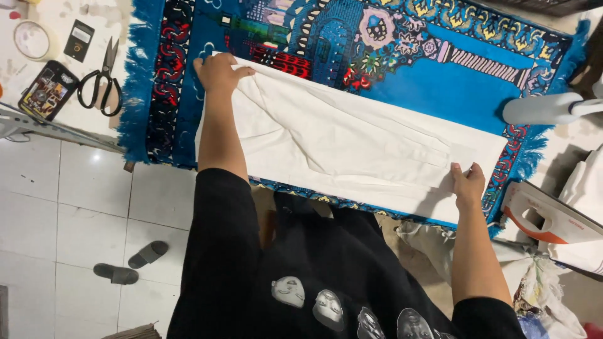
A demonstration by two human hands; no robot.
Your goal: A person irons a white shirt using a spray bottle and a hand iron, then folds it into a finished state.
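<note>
We see a long folded white cloth (352, 147) lying flat across a blue patterned rug (433, 81) that covers the bench. Our left hand (217, 72) rests on the cloth's far left corner, fingers curled over the edge and pinching it. Our right hand (468, 182) presses on the near right corner, fingers bent down onto the fabric; we cannot tell whether it grips the cloth or only holds it down. Creases run slantwise through the middle of the cloth.

Just past the right end of the cloth, a white iron-like appliance (546, 108) sits on the rug's fringe, and an orange and white box (553, 220) lies below it, near our right hand. To the left of the rug, on the bare bench top, lie black-handled scissors (103, 78), a dark phone (48, 90), a small black card (79, 39) and a roll of tape (32, 39). On the tiled floor (75, 194) below, two grey slippers (132, 263) lie apart from each other.
</note>
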